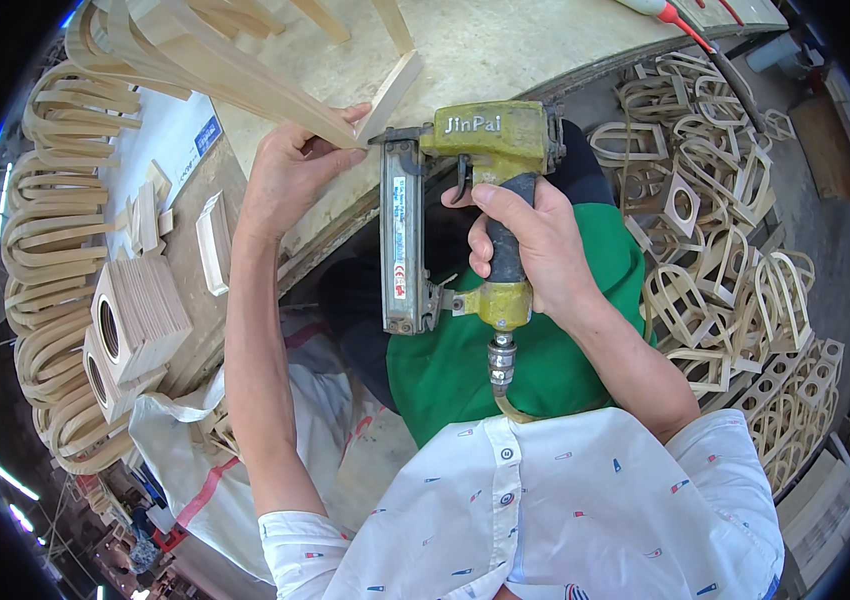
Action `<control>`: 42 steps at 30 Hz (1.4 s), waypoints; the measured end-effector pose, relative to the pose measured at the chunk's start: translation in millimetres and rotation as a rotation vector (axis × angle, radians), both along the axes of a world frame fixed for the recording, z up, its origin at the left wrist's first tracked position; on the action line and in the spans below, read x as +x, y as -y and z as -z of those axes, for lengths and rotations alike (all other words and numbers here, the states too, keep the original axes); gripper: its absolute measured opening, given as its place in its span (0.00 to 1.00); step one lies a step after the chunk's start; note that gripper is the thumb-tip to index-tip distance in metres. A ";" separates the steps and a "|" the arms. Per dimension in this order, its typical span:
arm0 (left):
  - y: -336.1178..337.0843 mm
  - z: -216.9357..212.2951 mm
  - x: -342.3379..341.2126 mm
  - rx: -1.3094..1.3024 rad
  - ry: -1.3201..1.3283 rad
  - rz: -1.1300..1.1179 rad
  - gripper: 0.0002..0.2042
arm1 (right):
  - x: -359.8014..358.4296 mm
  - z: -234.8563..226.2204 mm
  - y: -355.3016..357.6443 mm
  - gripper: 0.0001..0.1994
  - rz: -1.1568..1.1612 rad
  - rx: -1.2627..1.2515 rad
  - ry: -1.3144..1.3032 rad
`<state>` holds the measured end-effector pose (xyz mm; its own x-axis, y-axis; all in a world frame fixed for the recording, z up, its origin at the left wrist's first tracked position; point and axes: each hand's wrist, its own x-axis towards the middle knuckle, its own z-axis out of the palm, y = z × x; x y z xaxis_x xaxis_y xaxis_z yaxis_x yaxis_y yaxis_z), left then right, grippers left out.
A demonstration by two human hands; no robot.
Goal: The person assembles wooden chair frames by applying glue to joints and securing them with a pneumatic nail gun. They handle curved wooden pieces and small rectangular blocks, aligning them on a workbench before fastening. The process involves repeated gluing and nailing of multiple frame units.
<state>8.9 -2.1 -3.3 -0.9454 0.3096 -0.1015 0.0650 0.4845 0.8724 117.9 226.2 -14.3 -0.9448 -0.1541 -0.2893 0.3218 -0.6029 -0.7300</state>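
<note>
My right hand grips the dark handle of a yellow pneumatic nail gun, a finger by its trigger. The gun's grey magazine hangs down and its nose touches the end of a short wooden slat. My left hand pinches a bent wooden strip against that slat at the edge of the workbench. An air hose leaves the gun's base toward my green apron.
Stacks of U-shaped bent wood pieces stand at the left, beside square wooden blocks with round holes. A pile of finished arched wooden frames fills the floor at the right. A white sack lies below left.
</note>
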 end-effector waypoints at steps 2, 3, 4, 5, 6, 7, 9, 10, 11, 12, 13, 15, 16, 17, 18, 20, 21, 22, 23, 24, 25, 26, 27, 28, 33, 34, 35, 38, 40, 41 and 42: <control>0.1 0.0 0.1 0.044 0.006 0.014 0.11 | 0.5 -0.4 0.1 0.13 0.005 0.001 0.000; 0.1 0.4 0.5 0.067 0.010 0.020 0.11 | 0.9 0.0 -0.1 0.13 0.005 0.004 -0.003; 0.1 0.7 1.0 0.055 0.005 0.011 0.11 | 1.1 0.5 0.4 0.13 0.005 0.004 -0.005; -0.5 1.1 1.8 0.043 0.000 0.001 0.11 | 1.5 1.2 0.8 0.12 0.005 0.004 -0.008; -0.7 1.6 2.7 0.032 -0.005 -0.009 0.11 | 1.6 2.2 0.7 0.12 -0.003 0.010 0.006; -0.9 -0.3 2.1 0.007 0.000 -0.018 0.11 | 0.5 1.4 -0.1 0.12 -0.007 0.014 0.011; 0.0 -0.5 2.0 -0.042 0.010 -0.037 0.11 | 1.4 2.0 -1.0 0.12 -0.021 0.014 0.022; -0.5 -1.7 1.0 -0.025 0.006 -0.031 0.12 | 1.0 2.6 -1.8 0.12 -0.025 0.011 0.015; -0.3 -1.6 0.8 -0.011 -0.003 -0.021 0.12 | -1.5 2.2 -3.1 0.12 -0.026 0.006 0.002; 0.0 -2.1 0.9 0.003 -0.011 -0.010 0.13 | -4.2 0.4 -5.8 0.11 -0.013 -0.010 -0.004; 0.5 -3.2 0.5 0.034 0.019 -0.008 0.17 | -6.7 -0.3 -9.6 0.11 0.002 -0.029 -0.010; 7.8 -12.7 -5.5 0.037 0.036 0.047 0.20 | -11.5 -3.6 -19.3 0.11 0.038 -0.055 -0.010; 14.1 -15.4 -6.9 0.037 0.057 0.065 0.21 | -13.1 -3.9 -24.8 0.10 0.046 -0.039 -0.013; 17.1 -19.4 -12.6 0.146 0.077 0.042 0.21 | -17.2 -4.0 -31.5 0.10 0.055 -0.022 -0.015; 13.4 -20.3 -19.7 0.121 0.039 0.000 0.21 | -22.4 -4.6 -38.0 0.10 0.065 -0.005 -0.018; -7.7 -32.1 -31.6 0.072 -0.027 -0.093 0.21 | -32.7 -5.6 -46.8 0.11 0.082 0.029 -0.030; -11.5 -30.8 -41.1 0.139 -0.009 -0.040 0.23 | -37.7 -6.3 -50.0 0.12 0.078 0.044 -0.044; -15.2 -28.1 -50.5 0.143 0.023 -0.022 0.24 | -41.8 -6.8 -53.5 0.13 0.075 0.058 -0.057; -18.0 -24.8 -59.4 0.148 0.054 -0.003 0.25 | -46.0 -8.3 -54.7 0.12 0.065 0.052 -0.071; -19.2 -22.3 -64.1 0.151 0.085 0.014 0.26 | -48.9 -7.6 -54.3 0.12 0.055 0.045 -0.073; -21.3 -16.3 -68.6 0.127 0.126 0.028 0.26 | -51.9 -4.8 -54.8 0.12 0.055 0.039 -0.069; -22.2 -10.8 -72.2 0.103 0.167 0.040 0.26 | -54.7 -2.4 -54.7 0.12 0.054 0.033 -0.065; -23.0 -7.6 -75.3 0.078 0.207 0.052 0.26 | -56.6 -4.2 -54.4 0.10 0.070 0.009 -0.051; -23.2 -6.4 -75.4 0.060 0.232 0.043 0.25 | -57.4 -3.2 -53.8 0.10 0.072 -0.003 -0.051; -27.9 -3.9 -68.9 0.151 0.249 0.011 0.21 | -59.2 0.4 -51.3 0.10 0.067 -0.021 -0.044; -32.1 -6.2 -66.6 0.157 0.252 0.004 0.21 | -59.7 0.6 -51.6 0.11 0.066 -0.014 -0.043; -37.0 -10.7 -63.6 0.164 0.255 -0.002 0.21 | -59.7 1.2 -52.1 0.11 0.053 -0.012 -0.039; -34.0 -9.4 -65.2 0.116 0.230 0.005 0.20 | -60.1 0.0 -53.2 0.13 0.028 -0.008 -0.037; -32.8 -8.5 -65.9 0.101 0.218 0.007 0.21 | -59.9 -1.5 -53.7 0.13 0.029 -0.011 -0.035; -34.1 -9.1 -65.0 0.114 0.220 0.003 0.21 | -60.0 -0.9 -53.7 0.13 0.030 -0.006 -0.034; -34.8 -9.2 -64.1 0.127 0.222 -0.003 0.21 | -60.0 0.4 -53.4 0.13 0.030 -0.001 -0.033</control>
